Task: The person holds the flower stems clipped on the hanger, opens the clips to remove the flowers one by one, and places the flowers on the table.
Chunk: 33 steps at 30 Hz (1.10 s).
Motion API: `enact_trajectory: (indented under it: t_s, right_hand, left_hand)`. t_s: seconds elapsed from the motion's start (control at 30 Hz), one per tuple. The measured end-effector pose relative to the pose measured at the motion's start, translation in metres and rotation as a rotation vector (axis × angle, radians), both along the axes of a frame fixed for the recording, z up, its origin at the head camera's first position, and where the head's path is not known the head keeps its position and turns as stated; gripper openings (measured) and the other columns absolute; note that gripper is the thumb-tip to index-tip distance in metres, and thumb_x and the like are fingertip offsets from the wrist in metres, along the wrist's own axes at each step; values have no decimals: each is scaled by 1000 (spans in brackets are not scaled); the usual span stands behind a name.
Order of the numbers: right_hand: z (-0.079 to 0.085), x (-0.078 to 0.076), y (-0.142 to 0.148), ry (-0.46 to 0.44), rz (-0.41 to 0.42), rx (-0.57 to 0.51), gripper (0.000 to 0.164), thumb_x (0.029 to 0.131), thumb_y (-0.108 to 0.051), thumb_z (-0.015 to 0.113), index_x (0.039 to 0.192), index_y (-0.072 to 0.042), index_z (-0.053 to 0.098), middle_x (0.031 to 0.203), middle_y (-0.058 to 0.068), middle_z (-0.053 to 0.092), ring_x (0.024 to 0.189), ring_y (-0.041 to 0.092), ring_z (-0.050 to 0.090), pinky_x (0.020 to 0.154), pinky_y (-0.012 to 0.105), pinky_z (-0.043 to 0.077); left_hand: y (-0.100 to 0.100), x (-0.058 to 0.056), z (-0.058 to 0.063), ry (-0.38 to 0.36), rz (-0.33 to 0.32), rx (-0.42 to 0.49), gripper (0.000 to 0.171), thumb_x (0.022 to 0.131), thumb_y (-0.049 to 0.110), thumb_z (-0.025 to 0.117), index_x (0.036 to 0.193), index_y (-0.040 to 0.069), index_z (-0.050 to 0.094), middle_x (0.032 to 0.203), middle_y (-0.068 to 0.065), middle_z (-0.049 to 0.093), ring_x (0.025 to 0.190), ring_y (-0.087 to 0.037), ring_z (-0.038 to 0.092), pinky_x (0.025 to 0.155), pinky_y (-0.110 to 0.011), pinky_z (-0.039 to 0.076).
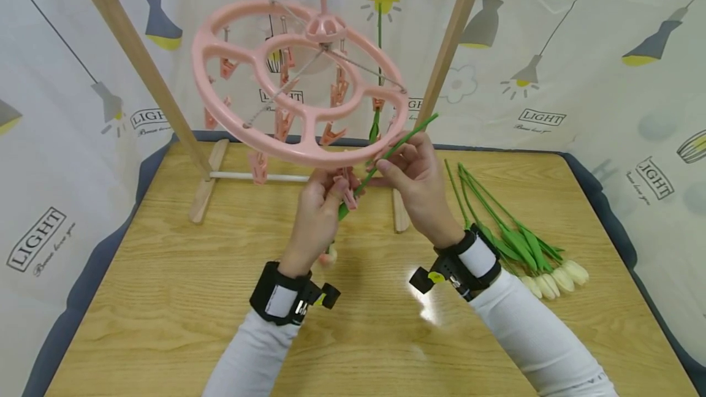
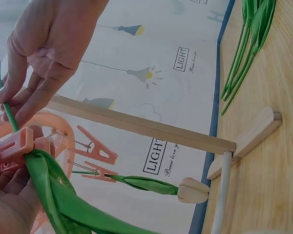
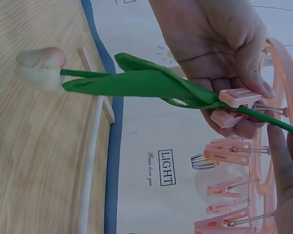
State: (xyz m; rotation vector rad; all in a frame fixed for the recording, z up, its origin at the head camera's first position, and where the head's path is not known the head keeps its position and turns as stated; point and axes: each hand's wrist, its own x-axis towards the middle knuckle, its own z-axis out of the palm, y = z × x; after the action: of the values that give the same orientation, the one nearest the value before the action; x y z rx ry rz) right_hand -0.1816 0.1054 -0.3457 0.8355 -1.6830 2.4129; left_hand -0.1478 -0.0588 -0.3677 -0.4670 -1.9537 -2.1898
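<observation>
A round pink clip hanger (image 1: 306, 153) hangs in front of me. My left hand (image 1: 315, 210) pinches one of its pink clips (image 3: 237, 97) below the near rim. Between that clip's jaws runs the stem of an artificial tulip (image 3: 136, 84), its pale, pink-tinged bloom pointing down and its leaves just below the clip. With thumb and fingers, my right hand (image 1: 423, 192) pinches the upper stem (image 2: 9, 117), whose end sticks out above the fingers. Another white tulip (image 2: 193, 190) hangs bloom-down from a neighbouring clip (image 2: 98, 170).
Several white tulips (image 1: 546, 280) lie on the wooden table (image 1: 353, 348) at the right. A wooden frame (image 1: 140, 72) with a white crossbar (image 1: 261, 176) stands behind the hanger. Other clips (image 1: 258, 167) dangle around the ring. A printed curtain (image 1: 595, 78) encloses the table.
</observation>
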Motion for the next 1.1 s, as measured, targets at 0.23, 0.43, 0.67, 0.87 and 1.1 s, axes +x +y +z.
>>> enact_trajectory:
  t_s: [0.23, 0.43, 0.67, 0.87, 1.1]
  right_hand:
    - [-1, 1, -1, 33, -13, 31, 32, 94, -2, 63, 122, 0, 46, 102, 1, 68, 88, 15, 69, 74, 40, 62]
    - [-3, 3, 2, 49, -31, 89, 36, 94, 8, 58, 119, -18, 53, 97, 0, 67, 84, 13, 67, 71, 41, 62]
    - [-2, 2, 13, 77, -78, 136, 33, 94, 4, 60, 121, -15, 54, 98, 1, 67, 84, 13, 65, 68, 32, 61]
    - [0, -3, 23, 114, -123, 159, 28, 94, -5, 65, 121, -9, 57, 97, 5, 68, 82, 14, 68, 66, 34, 61]
    - [4, -8, 32, 129, -156, 155, 37, 95, -4, 64, 125, 11, 48, 97, 0, 68, 82, 14, 66, 66, 29, 61]
  left_hand:
    - [2, 0, -3, 41, 111, -15, 15, 104, 9, 46, 108, -3, 55, 90, -17, 61, 65, -10, 57, 63, -22, 52]
    - [0, 0, -5, 60, 167, -38, 17, 104, 11, 48, 106, -2, 58, 86, -20, 63, 63, -12, 59, 60, -22, 50]
    - [-5, -1, -5, 87, 164, -62, 15, 103, 6, 46, 104, -4, 58, 85, -20, 63, 62, -24, 57, 59, -22, 50]
    - [-11, -3, -6, 116, 145, -65, 17, 105, 6, 43, 105, -6, 55, 87, -21, 62, 66, -23, 57, 62, -23, 51]
    - [-16, -2, -6, 149, 68, -26, 23, 105, 5, 37, 121, -9, 45, 99, -26, 57, 84, -8, 59, 77, -21, 52]
